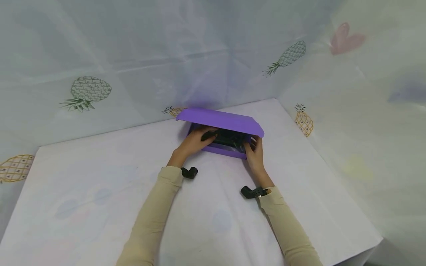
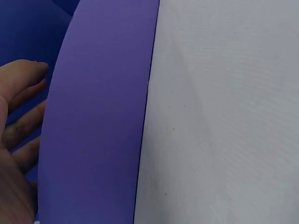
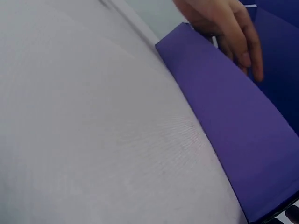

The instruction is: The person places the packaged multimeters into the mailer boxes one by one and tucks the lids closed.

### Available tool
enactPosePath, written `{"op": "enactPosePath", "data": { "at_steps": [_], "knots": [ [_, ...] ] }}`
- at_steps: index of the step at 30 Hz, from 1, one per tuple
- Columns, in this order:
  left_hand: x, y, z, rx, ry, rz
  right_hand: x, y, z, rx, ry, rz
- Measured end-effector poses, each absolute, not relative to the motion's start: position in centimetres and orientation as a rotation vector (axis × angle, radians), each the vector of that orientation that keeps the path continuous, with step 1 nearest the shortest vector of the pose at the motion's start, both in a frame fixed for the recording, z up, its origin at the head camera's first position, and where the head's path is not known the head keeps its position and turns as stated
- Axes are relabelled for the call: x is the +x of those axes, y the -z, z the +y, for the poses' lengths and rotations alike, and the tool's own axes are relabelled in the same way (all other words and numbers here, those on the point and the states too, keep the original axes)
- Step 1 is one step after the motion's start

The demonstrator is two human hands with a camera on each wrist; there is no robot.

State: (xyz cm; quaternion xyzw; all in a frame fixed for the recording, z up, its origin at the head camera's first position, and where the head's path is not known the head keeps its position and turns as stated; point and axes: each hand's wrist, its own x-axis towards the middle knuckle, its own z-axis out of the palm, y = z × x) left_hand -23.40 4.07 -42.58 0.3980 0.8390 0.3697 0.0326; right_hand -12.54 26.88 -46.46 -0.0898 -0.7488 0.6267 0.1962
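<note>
A purple box [image 1: 223, 151] stands near the back of the table, its lid [image 1: 219, 118] raised at a slant over the inside. Under the lid lies something black and glossy [image 1: 229, 138], partly covered by the lid and hands. My left hand [image 1: 196, 140] reaches over the front wall at the left end. Its fingers [image 2: 23, 123] hang loosely inside the box, behind the purple front wall [image 2: 96, 116] in the left wrist view. At the right end, my right hand [image 1: 255, 155] grips the box side, thumb at the inner side and fingers around the edge.
A white cloth [image 1: 100, 184] covers the table. Behind it and to the right hang pale sheets [image 1: 143, 48] printed with pineapples. A black camera [image 1: 189, 173] sits at the left wrist and another camera [image 1: 251, 192] at the right.
</note>
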Motion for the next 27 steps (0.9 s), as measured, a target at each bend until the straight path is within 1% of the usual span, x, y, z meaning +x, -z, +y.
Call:
{"op": "enactPosePath", "data": {
  "at_steps": [4, 7, 12, 15, 19, 23, 27],
  "knots": [
    [-23.1, 42.7, 3.5, 1.179, -1.226, 2.573, -11.8, 44.7, 27.0, -0.274, -1.821, -2.105],
    [-23.0, 42.9, 3.1, 1.156, -1.335, 2.592, -11.8, 44.1, 27.3, -0.339, -1.909, -2.037],
    [-22.8, 43.3, 2.1, 1.018, -1.736, 2.677, -12.4, 44.4, 28.1, -0.449, -2.006, -1.882],
    [-22.7, 43.7, 1.2, 0.865, -2.026, 2.68, -12.6, 44.0, 28.1, -0.469, -1.995, -1.861],
    [-22.5, 43.5, 0.5, 0.621, -2.285, 2.653, -12.7, 43.5, 28.2, -0.504, -1.942, -1.919],
    [-22.0, 41.6, 0.4, 0.416, -2.453, 2.507, -12.4, 43.1, 28.7, -0.517, -1.878, -2.062],
    [-22.3, 40.4, -0.2, 0.225, -2.571, 2.348, -12.3, 42.9, 28.9, -0.45, -1.661, -2.351]
  ]
}}
